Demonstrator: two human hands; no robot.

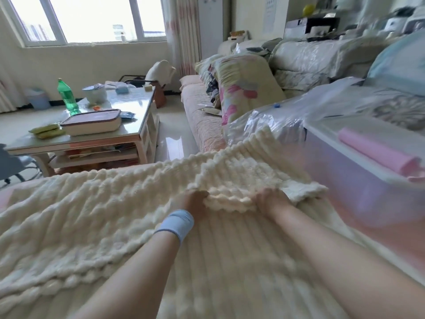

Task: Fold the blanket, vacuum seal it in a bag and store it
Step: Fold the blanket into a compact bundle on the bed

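Observation:
A cream ribbed plush blanket [96,210] lies spread across the surface in front of me, filling the lower half of the head view. Its far edge is folded back toward me. My left hand [194,201], with a blue band on the wrist, grips that folded edge. My right hand [270,200] grips the same edge a little to the right. The fingertips of both hands are hidden in the fleece. A clear plastic vacuum bag [296,116] with a blue valve cap [277,105] lies crumpled just beyond the blanket on the right.
A translucent storage box [358,171] with a pink roll [377,153] on its lid stands close at my right. A sofa [202,125] piled with bedding runs along the back right. A coffee table [135,116] with a green bottle [67,97] and a lidded container stands to the left.

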